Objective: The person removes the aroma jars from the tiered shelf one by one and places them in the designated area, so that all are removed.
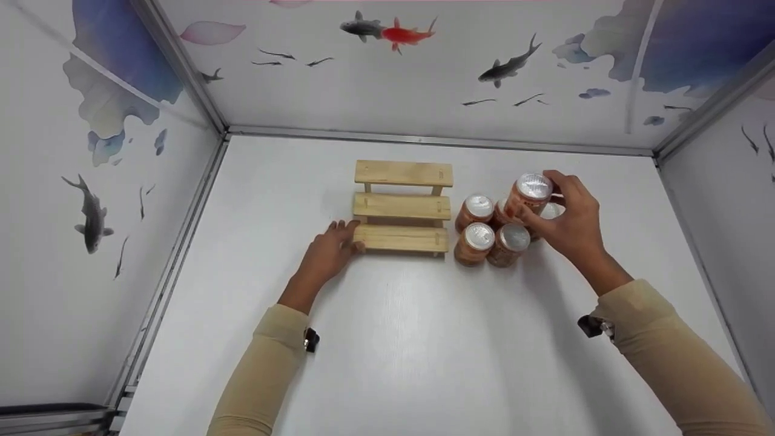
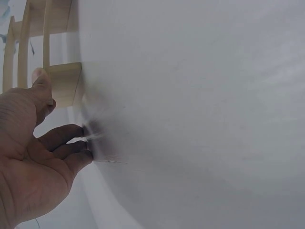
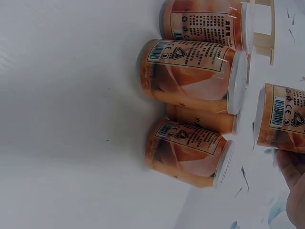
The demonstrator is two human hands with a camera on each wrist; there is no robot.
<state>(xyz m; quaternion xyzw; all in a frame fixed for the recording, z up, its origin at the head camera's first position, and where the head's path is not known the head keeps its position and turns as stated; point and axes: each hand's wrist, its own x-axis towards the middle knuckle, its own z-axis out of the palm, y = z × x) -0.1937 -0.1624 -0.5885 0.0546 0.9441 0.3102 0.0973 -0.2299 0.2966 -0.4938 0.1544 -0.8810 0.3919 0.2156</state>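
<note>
A three-step wooden display stand (image 1: 402, 206) stands on the white table. My left hand (image 1: 327, 251) is at the left end of its lowest step; in the left wrist view the thumb and a finger of this hand (image 2: 43, 152) pinch the board, other fingertips touching the table. My right hand (image 1: 572, 218) holds an orange-brown can (image 1: 528, 197) with a silver lid by its sides, raised above several similar ones. That held can (image 3: 286, 119) is partly cut off in the right wrist view. Among the upright cans (image 1: 474, 243) right of the stand, some are partly hidden by it.
White panels printed with fish (image 1: 399, 33) and purple leaf shapes wall the table (image 1: 399, 351) at the back and sides. Metal rails (image 1: 424, 140) run along its edges. The can group stands close beside the stand's right end.
</note>
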